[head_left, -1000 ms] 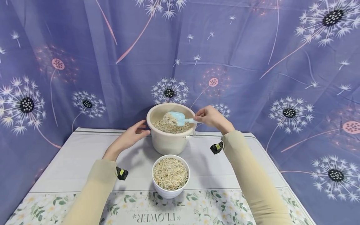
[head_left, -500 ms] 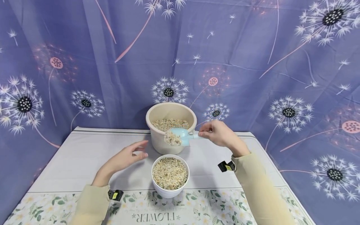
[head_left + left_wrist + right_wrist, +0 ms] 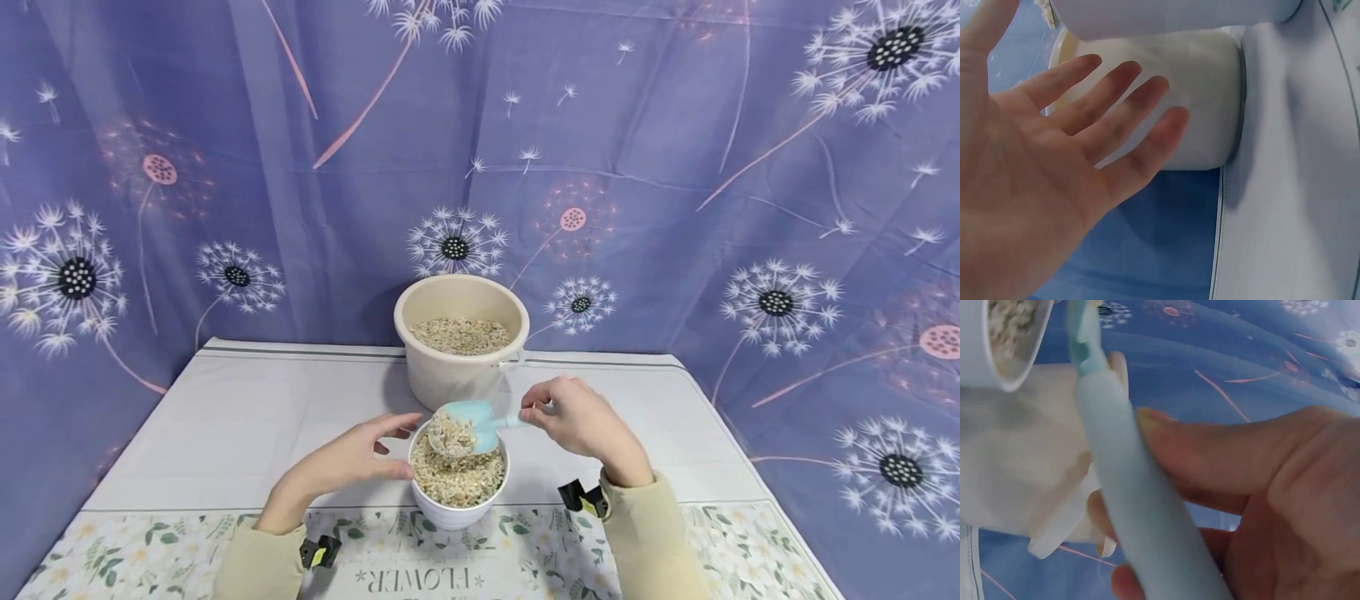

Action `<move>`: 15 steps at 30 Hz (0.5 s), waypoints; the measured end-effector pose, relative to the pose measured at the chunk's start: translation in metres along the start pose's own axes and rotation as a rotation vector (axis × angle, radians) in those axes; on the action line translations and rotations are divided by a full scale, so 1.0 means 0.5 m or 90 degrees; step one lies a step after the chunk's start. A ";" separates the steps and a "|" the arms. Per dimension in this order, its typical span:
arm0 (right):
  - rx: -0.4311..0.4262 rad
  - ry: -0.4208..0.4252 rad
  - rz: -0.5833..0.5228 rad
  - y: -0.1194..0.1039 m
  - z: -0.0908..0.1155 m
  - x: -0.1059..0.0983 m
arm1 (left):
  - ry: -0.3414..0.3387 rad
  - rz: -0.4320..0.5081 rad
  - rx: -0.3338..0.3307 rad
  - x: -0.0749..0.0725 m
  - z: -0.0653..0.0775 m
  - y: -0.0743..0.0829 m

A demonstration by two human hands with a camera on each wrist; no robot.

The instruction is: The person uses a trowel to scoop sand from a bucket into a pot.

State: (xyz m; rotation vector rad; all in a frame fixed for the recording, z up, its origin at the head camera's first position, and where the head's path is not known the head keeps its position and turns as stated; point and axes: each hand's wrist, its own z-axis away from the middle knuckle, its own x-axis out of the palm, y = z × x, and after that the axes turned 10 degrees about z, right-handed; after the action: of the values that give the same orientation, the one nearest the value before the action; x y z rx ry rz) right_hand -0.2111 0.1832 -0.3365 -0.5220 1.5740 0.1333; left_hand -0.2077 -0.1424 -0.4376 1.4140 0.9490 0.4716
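My right hand (image 3: 573, 421) grips the pale blue handle (image 3: 1132, 481) of a small plastic shovel (image 3: 472, 412). Its blade carries a heap of tan gravel (image 3: 450, 436) and hangs over a white bowl (image 3: 452, 515) filled with the same gravel. Beside the bowl's left rim is my left hand (image 3: 352, 458), fingers spread and holding nothing. The left wrist view shows its fingers (image 3: 1129, 125) straight and apart; whether any touches the bowl I cannot tell. Behind the bowl stands a beige bucket (image 3: 450, 379), part filled with gravel.
A white tablecloth (image 3: 300, 400) with a floral printed front strip covers the table. Close behind the bucket hangs a blue-violet curtain (image 3: 337, 208) with dandelion patterns. The bucket's handle (image 3: 1066, 512) hangs at its side.
The shovel with its gravel has come from inside the bucket, over its rim, toward me to above the white bowl. My left hand has left the bucket's side and moved beside the bowl.
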 end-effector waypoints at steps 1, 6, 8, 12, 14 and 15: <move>0.014 0.004 0.002 -0.005 0.005 0.005 | -0.005 0.000 -0.002 0.003 0.000 0.001; 0.055 0.035 0.010 -0.024 0.034 0.021 | -0.007 -0.029 -0.010 0.010 0.000 0.007; 0.059 0.056 0.022 -0.032 0.043 0.024 | -0.003 -0.040 -0.010 0.011 0.000 0.007; 0.059 0.094 0.067 -0.048 0.054 0.027 | -0.001 -0.046 -0.018 0.013 -0.001 0.008; 0.054 0.108 0.088 -0.056 0.058 0.029 | -0.004 -0.051 -0.020 0.013 -0.001 0.007; 0.052 0.113 0.097 -0.060 0.059 0.029 | -0.006 -0.057 -0.020 0.013 -0.001 0.006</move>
State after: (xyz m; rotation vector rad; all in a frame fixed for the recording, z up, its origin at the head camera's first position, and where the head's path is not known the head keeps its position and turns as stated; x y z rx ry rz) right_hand -0.1719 0.1648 -0.3464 -0.3568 1.7856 0.1397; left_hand -0.2036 -0.1367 -0.4366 1.3384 0.9897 0.4111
